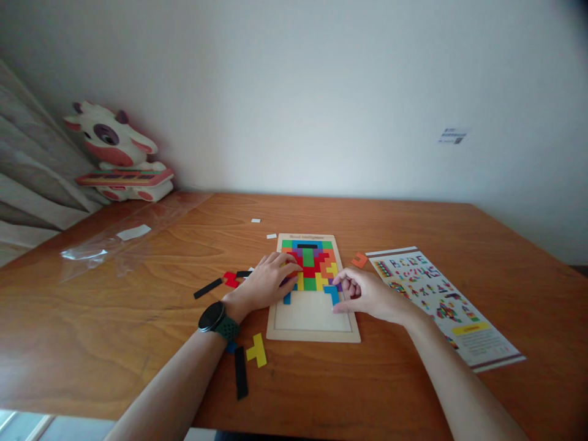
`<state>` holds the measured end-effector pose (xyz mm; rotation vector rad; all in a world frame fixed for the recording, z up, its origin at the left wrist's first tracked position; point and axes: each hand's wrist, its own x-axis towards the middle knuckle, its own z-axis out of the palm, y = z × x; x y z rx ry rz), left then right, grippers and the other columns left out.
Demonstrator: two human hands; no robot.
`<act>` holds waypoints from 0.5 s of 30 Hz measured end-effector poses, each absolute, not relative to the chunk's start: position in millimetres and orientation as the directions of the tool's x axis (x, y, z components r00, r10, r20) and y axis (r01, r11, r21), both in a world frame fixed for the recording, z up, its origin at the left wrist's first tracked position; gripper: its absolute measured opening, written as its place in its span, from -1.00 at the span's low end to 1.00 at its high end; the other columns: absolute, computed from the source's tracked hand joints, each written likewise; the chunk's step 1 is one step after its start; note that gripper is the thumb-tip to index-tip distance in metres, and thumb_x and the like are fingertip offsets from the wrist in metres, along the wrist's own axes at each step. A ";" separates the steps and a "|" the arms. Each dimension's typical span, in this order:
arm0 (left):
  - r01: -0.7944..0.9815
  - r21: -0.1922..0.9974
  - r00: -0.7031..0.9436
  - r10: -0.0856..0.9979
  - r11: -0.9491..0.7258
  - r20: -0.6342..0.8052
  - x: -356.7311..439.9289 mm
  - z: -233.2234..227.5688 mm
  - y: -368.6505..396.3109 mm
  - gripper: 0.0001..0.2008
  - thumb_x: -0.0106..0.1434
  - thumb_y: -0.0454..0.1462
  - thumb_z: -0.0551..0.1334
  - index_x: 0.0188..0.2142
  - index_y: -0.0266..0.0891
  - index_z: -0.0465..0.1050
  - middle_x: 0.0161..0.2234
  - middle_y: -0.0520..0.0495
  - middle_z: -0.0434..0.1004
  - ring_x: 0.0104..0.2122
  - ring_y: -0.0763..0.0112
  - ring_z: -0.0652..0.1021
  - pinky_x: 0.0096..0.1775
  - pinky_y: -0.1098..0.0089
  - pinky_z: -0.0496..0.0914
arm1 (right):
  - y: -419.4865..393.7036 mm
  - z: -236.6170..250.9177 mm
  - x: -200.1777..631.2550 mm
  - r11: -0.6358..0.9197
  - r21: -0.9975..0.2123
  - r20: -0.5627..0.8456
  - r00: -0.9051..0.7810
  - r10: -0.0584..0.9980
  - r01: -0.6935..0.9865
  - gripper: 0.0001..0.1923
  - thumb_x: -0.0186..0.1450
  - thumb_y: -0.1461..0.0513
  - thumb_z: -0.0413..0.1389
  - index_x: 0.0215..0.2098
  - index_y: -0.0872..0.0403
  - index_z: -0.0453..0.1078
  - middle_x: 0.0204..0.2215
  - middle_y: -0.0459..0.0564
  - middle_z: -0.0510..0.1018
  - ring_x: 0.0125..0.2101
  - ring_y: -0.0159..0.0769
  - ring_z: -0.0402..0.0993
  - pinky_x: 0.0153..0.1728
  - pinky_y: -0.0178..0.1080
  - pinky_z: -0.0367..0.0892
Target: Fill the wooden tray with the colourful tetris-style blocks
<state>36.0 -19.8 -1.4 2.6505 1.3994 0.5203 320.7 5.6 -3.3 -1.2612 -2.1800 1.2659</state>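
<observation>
Blue L-shaped piece, flat and plain-coloured, lies in the wooden tray on the tabletop, its short arm pointing left and its long leg toward the person. The right hand has thumb and forefinger parted at its right edge; whether they grip it, I cannot tell. The left hand's fingers curl loosely over the tray's left side, any hold hidden. Red, green, yellow, orange, purple and blue pieces fill the tray's upper part; below, its pale floor shows.
</observation>
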 end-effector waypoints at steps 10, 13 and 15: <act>0.781 0.255 0.511 0.817 -0.571 0.266 37.0 0.3 -19.1 -0.73 0.43 -0.21 0.11 0.02 -0.16 0.49 0.01 -0.16 0.47 0.02 0.17 0.46 0.07 0.13 0.38 | 8.5 -9.5 317.1 0.228 -0.820 -0.114 -0.539 0.834 0.525 -0.69 0.06 0.08 0.41 -0.30 0.05 0.54 -0.39 -0.10 0.40 -0.42 -0.35 0.30 -0.39 -0.28 0.24; 0.781 0.262 0.508 0.820 -0.567 0.263 37.7 0.7 -19.3 -0.74 0.42 -0.22 0.12 0.02 -0.15 0.49 0.00 -0.16 0.48 0.02 0.17 0.46 0.07 0.12 0.38 | 7.8 -8.6 317.1 0.228 -0.816 -0.115 -0.536 0.836 0.531 -0.70 0.07 0.09 0.40 -0.30 0.04 0.53 -0.38 -0.10 0.42 -0.41 -0.35 0.31 -0.39 -0.28 0.24; 0.779 0.264 0.509 0.819 -0.569 0.264 38.0 0.5 -19.5 -0.74 0.42 -0.22 0.12 0.02 -0.15 0.50 0.00 -0.16 0.48 0.01 0.17 0.46 0.07 0.12 0.38 | 7.9 -9.2 317.5 0.233 -0.811 -0.115 -0.537 0.836 0.537 -0.70 0.08 0.09 0.40 -0.29 0.04 0.52 -0.38 -0.10 0.42 -0.41 -0.35 0.31 -0.39 -0.28 0.25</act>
